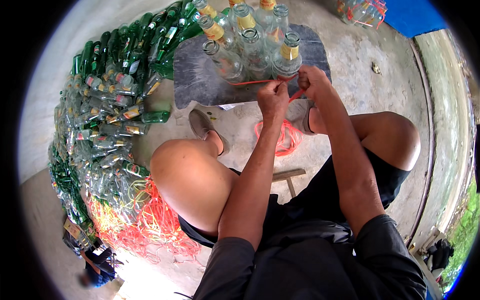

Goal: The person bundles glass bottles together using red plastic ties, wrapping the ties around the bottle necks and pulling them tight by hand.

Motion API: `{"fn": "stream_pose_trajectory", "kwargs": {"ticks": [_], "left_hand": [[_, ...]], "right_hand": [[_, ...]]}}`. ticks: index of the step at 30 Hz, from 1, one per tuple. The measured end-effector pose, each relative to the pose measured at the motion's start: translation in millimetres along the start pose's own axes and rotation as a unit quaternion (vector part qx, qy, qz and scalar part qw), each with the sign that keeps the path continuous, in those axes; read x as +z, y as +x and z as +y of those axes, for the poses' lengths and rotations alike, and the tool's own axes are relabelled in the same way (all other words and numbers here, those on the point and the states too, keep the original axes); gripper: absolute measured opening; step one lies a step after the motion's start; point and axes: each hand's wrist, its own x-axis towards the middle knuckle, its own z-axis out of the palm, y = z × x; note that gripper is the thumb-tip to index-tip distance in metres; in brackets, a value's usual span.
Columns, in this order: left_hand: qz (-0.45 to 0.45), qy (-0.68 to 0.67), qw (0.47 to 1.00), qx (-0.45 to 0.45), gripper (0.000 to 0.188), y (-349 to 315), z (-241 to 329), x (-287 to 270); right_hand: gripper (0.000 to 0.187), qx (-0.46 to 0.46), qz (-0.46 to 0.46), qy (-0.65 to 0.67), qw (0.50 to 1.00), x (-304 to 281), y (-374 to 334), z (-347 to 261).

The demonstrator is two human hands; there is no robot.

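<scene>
Several clear glass bottles, some with yellow neck labels, stand upright in a tight group on a dark slab-topped low table. A red plastic string runs around the near side of the group, low on the bottles. At the right front of the group my left hand is closed on the string. Just beside it, a little higher, my right hand also grips the string, with fingers pinched together. A loose end hangs below the hands toward a red string coil on the floor.
Green bottles and clear bottles lie heaped along the left wall. Tangled red and yellow string spreads beside my left knee. A tied bottle bundle sits at the far right, near a blue sheet.
</scene>
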Motion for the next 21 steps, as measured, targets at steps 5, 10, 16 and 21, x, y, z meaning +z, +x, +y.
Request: {"fn": "stream_pose_trajectory", "kwargs": {"ticks": [5, 10, 16, 21], "left_hand": [[0.011, 0.018, 0.999, 0.031, 0.016, -3, -1, -1], [-0.017, -0.069, 0.996, -0.048, 0.019, -7, 16, -3], [-0.076, -0.075, 0.984, -0.141, 0.018, -4, 18, -13], [-0.104, -0.104, 0.980, -0.137, 0.019, -10, 16, -15]], "right_hand": [[0.036, 0.007, 0.014, -0.035, 0.999, 6, 2, -3], [0.030, 0.002, -0.018, -0.047, 0.999, -4, 5, -5], [0.028, -0.005, -0.049, -0.089, 0.995, -17, -7, -3], [0.029, 0.014, -0.094, -0.107, 0.990, -26, -33, -2]]}}
